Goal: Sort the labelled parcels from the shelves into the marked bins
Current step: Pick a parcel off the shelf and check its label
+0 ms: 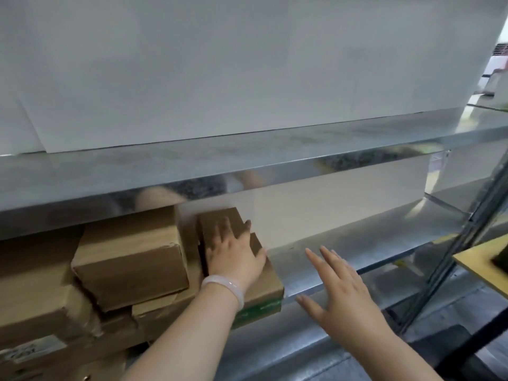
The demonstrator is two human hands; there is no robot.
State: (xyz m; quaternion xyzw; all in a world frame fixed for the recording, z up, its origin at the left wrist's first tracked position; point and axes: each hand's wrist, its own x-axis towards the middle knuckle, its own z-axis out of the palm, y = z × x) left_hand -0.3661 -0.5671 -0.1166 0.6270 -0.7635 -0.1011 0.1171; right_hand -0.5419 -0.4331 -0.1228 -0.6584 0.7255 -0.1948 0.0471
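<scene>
Fingers of the left hand lie straight and spread on a brown box on the metal shelf, its long side running front to back beside other boxes, while the right hand hovers open-fingered, holding nothing.

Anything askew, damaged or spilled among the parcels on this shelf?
Yes. At the left of the shelf, the large cardboard box sits tilted on the ones beneath it, and its upper right corner looks dented. The box at far left looks crumpled. Nothing appears spilled.
</scene>
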